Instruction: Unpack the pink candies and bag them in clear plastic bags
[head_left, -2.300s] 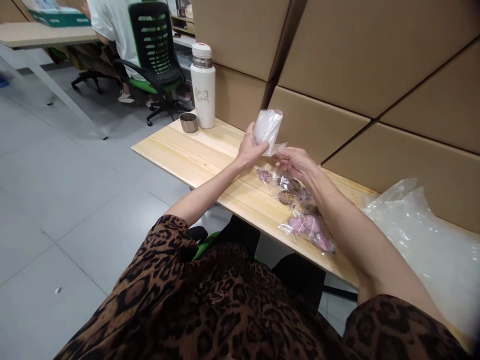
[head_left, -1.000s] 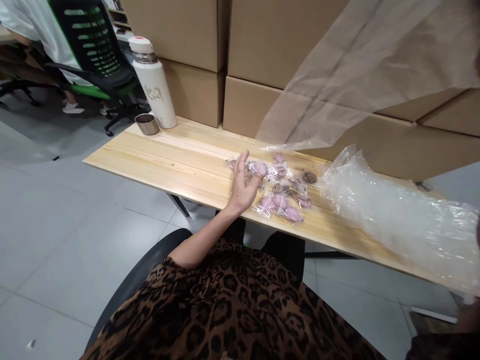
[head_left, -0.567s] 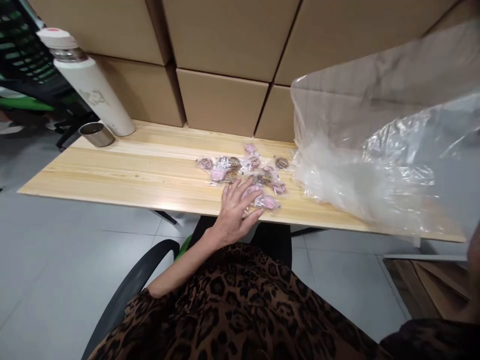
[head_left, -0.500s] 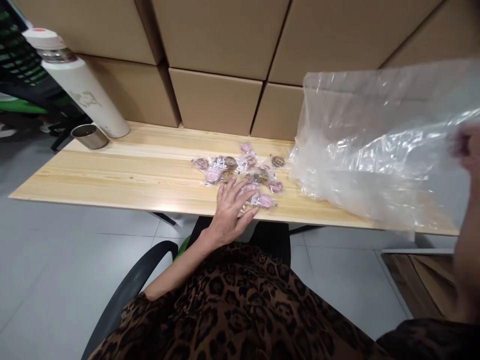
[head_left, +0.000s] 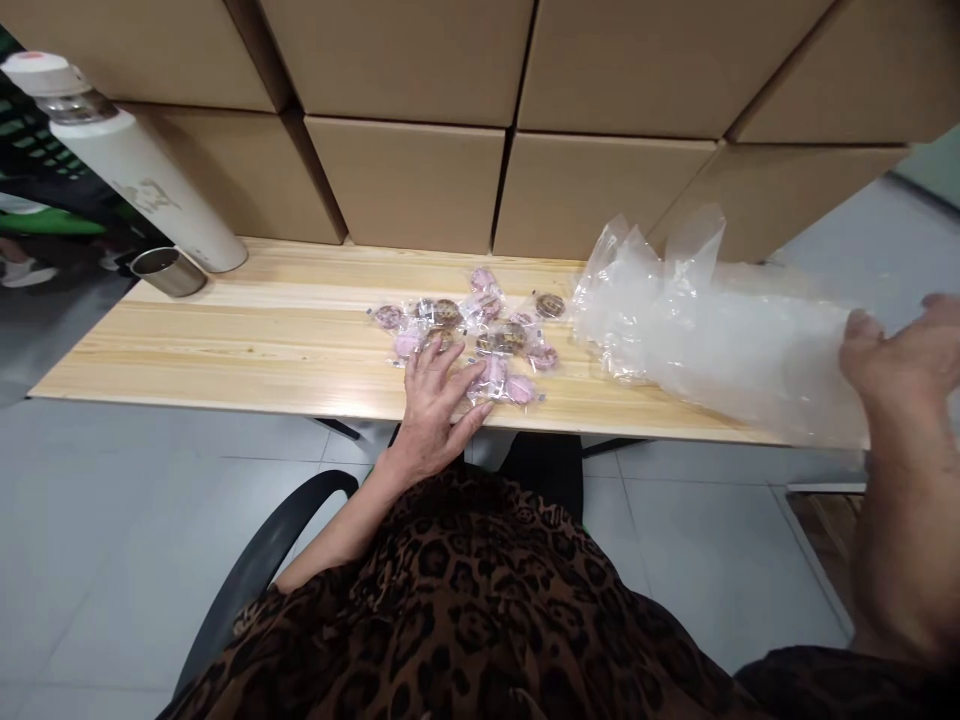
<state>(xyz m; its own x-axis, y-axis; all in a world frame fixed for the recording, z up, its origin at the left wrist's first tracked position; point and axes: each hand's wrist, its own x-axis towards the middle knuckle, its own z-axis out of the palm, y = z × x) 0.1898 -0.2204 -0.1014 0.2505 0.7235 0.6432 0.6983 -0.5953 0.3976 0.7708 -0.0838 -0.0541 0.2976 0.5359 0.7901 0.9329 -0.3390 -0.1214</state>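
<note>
Stacked cardboard boxes (head_left: pixel 405 180) back the wooden table (head_left: pixel 225 340), where the left hand (head_left: pixel 435 400) rests spread and empty on small wrapped sweets (head_left: pixel 480 330), while the right hand (head_left: pixel 900 360), seemingly released, touches the big plastic bag (head_left: pixel 705 320) stretching leftward from it.

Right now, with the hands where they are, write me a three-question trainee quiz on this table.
1. True or false: the left hand rests flat on the small wrapped packets.
2. Which thing lies at the right hand? A) the white flask B) the clear plastic bag C) the metal cup
3. Fill in: the metal cup stands beside the white ____ at the table's left end.

Key
1. True: its fingers are spread over the near edge of the pile.
2. B: the clear plastic bag lies on the table up to that hand.
3. flask, in front of the stacked cardboard boxes.
</note>
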